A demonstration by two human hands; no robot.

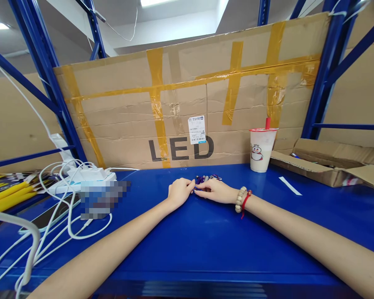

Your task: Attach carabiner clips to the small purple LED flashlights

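Observation:
Both hands meet near the middle of the blue table (187,241). My left hand (180,193) is closed, its fingertips pinched together on something too small to make out. Close beside it, my right hand (216,191) has its thumb and forefinger brought together at a small blue item, mostly hidden. A beaded bracelet and a red string circle the right wrist. Just behind the right hand lies a little pile of small purple and grey objects (205,179), partly covered by the fingers.
A lidded drink cup (262,151) and white strip (289,185) stand and lie right of the hands, before an open cardboard box (324,166). Leftward are a power strip (81,182), tangled white cables and a phone (50,214). Taped cardboard (127,124) closes the back.

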